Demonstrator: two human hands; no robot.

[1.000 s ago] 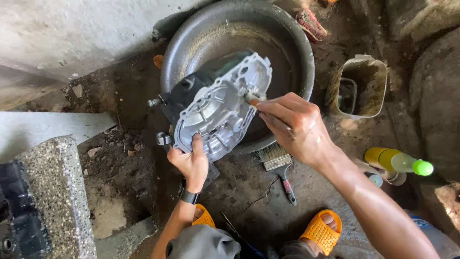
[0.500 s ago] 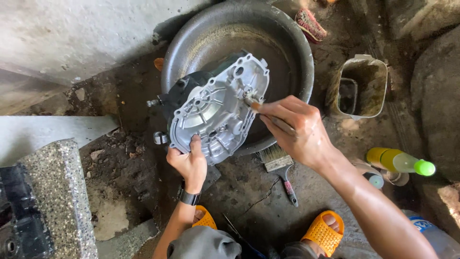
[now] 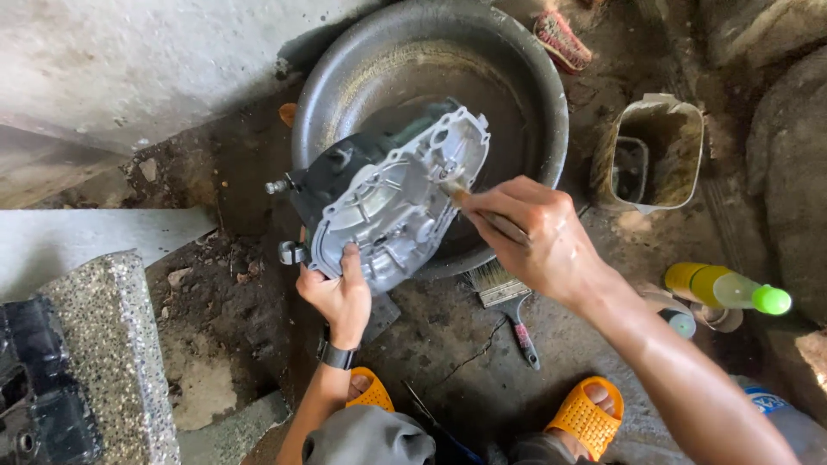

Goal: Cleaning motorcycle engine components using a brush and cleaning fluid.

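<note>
at the far left of the frame sits a speckled stone block [image 3: 108, 344], with a dark metal part [image 3: 34, 387] just beside it at the left edge. moving right, your left hand [image 3: 338, 297] is closed on the bottom edge of the silver engine cover [image 3: 392, 207], thumb on top, a dark band on the wrist. the cover is tilted up, with its top leaning over the big grey metal bowl [image 3: 345, 95] in the upper middle of the frame. a moment ago the cover sat a bit more turned, and your left hand has rolled it a little so the ribbed inside faces you more. that looks like it lets the brush reach new corners. your right hand [image 3: 534, 237] is closed around a small brush [image 3: 457, 194], and its tip touches the right edge of the cover; it has slid only a little along that edge, so the scrubbing seems to be going on in the same spot. your two hands are apart, each gripping its own thing. below the bowl lies a flat paintbrush [image 3: 504, 293] on the floor. your orange sandals [image 3: 586, 418] show at the bottom. to the right stands a dirty cut plastic jug [image 3: 655, 155], and at the far right lies a yellow bottle with a green cap [image 3: 724, 288].
</note>
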